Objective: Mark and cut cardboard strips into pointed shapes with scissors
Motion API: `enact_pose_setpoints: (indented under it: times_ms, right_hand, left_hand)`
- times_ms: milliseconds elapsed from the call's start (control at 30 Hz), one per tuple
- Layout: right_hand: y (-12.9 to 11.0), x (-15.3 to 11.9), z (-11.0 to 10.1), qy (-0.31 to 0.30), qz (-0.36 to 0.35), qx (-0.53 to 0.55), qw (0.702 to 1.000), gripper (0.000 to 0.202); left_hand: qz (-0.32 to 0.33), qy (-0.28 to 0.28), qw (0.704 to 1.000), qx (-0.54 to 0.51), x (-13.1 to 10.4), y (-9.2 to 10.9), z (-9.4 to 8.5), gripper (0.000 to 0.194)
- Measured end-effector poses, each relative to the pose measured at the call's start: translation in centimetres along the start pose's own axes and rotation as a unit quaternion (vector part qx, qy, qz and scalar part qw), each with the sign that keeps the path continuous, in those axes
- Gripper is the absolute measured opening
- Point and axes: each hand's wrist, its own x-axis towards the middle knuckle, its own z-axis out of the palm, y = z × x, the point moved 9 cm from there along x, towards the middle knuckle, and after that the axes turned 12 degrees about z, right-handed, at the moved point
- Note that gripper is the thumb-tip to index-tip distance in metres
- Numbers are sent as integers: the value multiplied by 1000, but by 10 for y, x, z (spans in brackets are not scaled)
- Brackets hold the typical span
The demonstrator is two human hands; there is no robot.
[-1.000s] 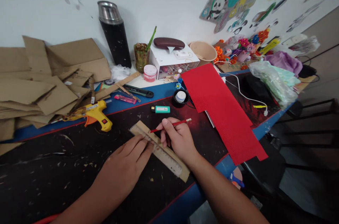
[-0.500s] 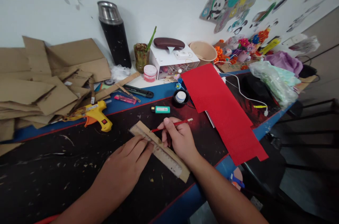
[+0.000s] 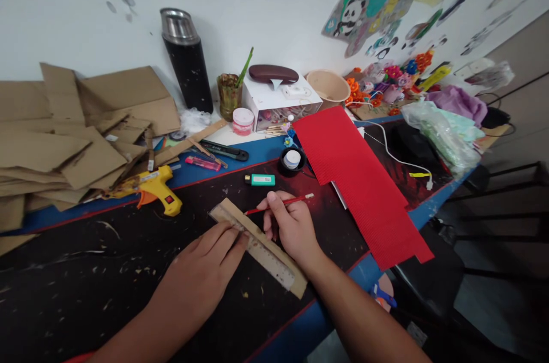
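Clear plastic makes up the ruler (image 3: 270, 263), which lies lengthwise over a narrow strip of cardboard (image 3: 297, 288) on the dark top of the desk (image 3: 107, 294). In the head view, the left hand (image 3: 201, 266) reaches in from the bottom left, palm down, its fingers stretched forward and laid side by side, pressing on the upper half of the ruler; it grips nothing. The right hand (image 3: 289, 226) comes from the bottom right, its forearm slanting up and leftward, thumb on top and fingers curled in. It is closed on a red pencil (image 3: 295, 199), held at a low slant, the tip pointing left at the strip's upper edge and the pale end to the right; whether the tip touches the strip, I cannot tell. Beyond the hands lie a green lighter (image 3: 263, 180) and a round black dish (image 3: 281, 166) with a white-lidded pot (image 3: 292, 159) in it. The lighter has a white label, its print too small to read, and so are the marks on the ruler. To the left is a yellow glue gun (image 3: 160, 187) with a pale label along its barrel, also unreadable; to the right, a ribbed red sheet (image 3: 355, 171) slants across the desk.
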Motion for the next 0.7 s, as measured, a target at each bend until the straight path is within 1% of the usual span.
enact_pose_setpoints:
  times_ms: [267,467,700]
  right_hand:
    - [4,1,2,-9,3,6,1000,57]
    - [2,2,-2,9,-1,-1,1000,60]
    - [-3,2,-4,20,-11,5,1000,61]
  left_hand:
    - [0,-3,1000,10,1,0,0,49]
    - [-1,-15,1000,21,-2,1,4,52]
    - [27,-17,997,76,1,11,1,58]
